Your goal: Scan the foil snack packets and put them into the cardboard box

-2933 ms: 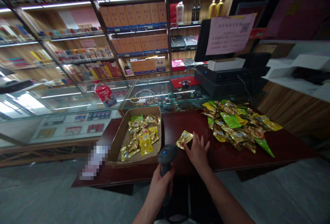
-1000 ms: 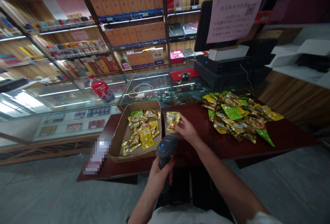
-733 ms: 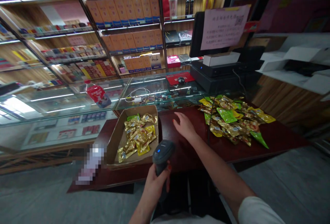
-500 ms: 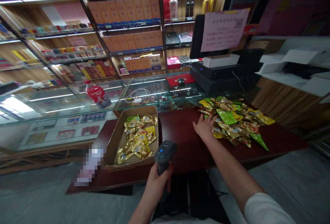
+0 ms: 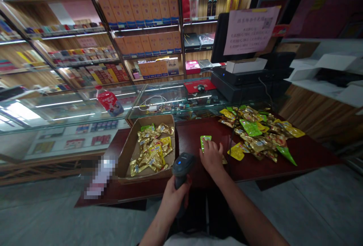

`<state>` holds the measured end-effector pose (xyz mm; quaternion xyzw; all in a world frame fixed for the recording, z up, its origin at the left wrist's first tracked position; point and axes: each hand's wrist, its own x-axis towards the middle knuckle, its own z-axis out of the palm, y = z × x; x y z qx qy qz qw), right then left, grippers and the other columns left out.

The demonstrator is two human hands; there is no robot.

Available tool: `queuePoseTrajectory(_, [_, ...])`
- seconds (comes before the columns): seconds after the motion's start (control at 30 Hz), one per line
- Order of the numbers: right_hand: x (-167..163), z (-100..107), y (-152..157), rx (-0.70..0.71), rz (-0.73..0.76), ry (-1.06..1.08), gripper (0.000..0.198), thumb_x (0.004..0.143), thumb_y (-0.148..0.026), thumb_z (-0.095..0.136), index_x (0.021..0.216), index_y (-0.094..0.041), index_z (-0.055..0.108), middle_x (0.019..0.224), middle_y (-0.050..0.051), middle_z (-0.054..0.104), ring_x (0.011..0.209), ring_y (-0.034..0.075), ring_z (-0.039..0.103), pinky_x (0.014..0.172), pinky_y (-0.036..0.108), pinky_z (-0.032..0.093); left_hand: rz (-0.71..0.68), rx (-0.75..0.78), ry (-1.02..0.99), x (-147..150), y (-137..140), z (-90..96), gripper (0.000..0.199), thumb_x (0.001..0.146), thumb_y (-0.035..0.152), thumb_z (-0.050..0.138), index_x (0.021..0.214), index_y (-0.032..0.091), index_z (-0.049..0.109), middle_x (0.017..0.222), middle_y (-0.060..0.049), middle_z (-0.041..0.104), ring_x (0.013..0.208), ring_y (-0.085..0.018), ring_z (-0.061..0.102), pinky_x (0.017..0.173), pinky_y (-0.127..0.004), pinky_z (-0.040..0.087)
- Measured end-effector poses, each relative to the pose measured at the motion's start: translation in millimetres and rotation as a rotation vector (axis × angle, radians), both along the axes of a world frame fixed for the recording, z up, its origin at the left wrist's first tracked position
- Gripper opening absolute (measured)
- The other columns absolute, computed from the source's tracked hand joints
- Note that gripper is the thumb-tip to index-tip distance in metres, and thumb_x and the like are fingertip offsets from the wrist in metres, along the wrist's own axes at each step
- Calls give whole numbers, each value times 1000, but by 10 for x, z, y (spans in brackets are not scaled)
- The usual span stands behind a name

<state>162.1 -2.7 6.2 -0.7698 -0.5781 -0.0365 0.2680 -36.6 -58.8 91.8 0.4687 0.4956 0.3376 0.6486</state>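
Note:
My left hand [image 5: 176, 193] is wrapped around the handle of a dark barcode scanner [image 5: 183, 164], which has a blue light on its head. On the dark red table [image 5: 187, 132], my right hand [image 5: 212, 157] has its fingers over a small green snack packet [image 5: 205, 138], whose upper part shows past the fingertips. A bit of gold wrapper peeks out beside that palm. To the right lies a heap of gold, green and yellow snack packets [image 5: 258, 132], with a yellow packet [image 5: 238, 151] at its near left edge. Left of the scanner, a cardboard box [image 5: 124, 155] contains several gold, yellow and green packets.
A glass display counter [image 5: 136, 102] runs behind the table, bearing a red-labelled bottle [image 5: 109, 101], a white cable [image 5: 153, 107] and a mouse [image 5: 200, 87] on a red pad. A monitor [image 5: 219, 38] with a paper sign stands back right. Stocked shelves [image 5: 144, 28] line the wall.
My right hand has moved left and nearer from the heap, bringing the green packet onto the table's middle. My left hand still holds the scanner in about the same place.

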Motion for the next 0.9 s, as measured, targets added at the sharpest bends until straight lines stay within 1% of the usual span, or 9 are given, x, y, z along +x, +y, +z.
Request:
queuePoseTrajectory(0.1, [154,-80,19,22,-97,-5,56,92,-32,55,145,-13,52,144,25,55,135,40,46,114,64,22,-2,12,5,-21,-12,-36,41,70,50,78,87,18,61,44,8,51,32,-9,42,35,-19,36])
queuePoseTrajectory(0.17, [227,-159,26,27,-108,8,54,94,-35,53,142,-10,53,140,26,59,133,40,48,114,65,23,-2,18,-1,-16,-18,-64,40,70,50,78,87,18,61,45,8,51,33,-9,42,35,-19,36])
queuePoseTrajectory(0.27, [282,-229,18,54,-34,75,47,97,-31,48,139,-13,55,127,19,69,120,33,60,115,60,26,13,1,-11,20,-12,-97,43,66,51,80,83,18,59,44,8,50,30,-9,41,33,-20,33])
queuePoseTrajectory(0.37, [310,-221,4,134,54,164,48,95,-27,48,142,-17,52,124,14,71,113,27,64,114,52,33,16,-7,-12,55,10,-98,44,65,53,80,84,18,59,42,9,49,29,-9,40,32,-20,33])
queuePoseTrajectory(0.47, [326,-198,0,214,83,291,56,93,-29,51,148,-19,46,126,14,68,113,27,64,104,45,47,21,16,-19,79,51,-85,43,70,51,77,90,18,60,41,8,52,31,-9,42,34,-19,35])
queuePoseTrajectory(0.53, [328,-200,3,237,86,373,62,92,-31,53,151,-18,41,125,14,67,109,27,66,97,43,53,20,15,-17,96,89,-83,45,69,53,77,92,18,60,38,8,50,29,-10,40,33,-19,32])
queuePoseTrajectory(0.63, [323,-218,10,253,102,438,67,91,-32,55,154,-17,37,123,14,66,107,27,66,95,44,55,-14,16,-18,122,131,-70,48,66,56,78,88,18,59,36,8,48,28,-10,38,32,-19,29])
queuePoseTrajectory(0.77, [314,-233,11,252,109,444,67,90,-32,56,154,-19,38,124,13,66,108,27,67,96,46,55,-61,39,-15,142,108,6,39,68,49,77,82,19,57,45,8,51,32,-9,42,34,-19,35])
queuePoseTrajectory(0.9, [302,-233,9,246,90,434,69,89,-31,56,155,-20,38,125,13,67,104,26,68,94,44,57,-64,35,-11,157,58,74,33,70,45,75,81,19,57,49,8,50,34,-8,42,35,-19,36])
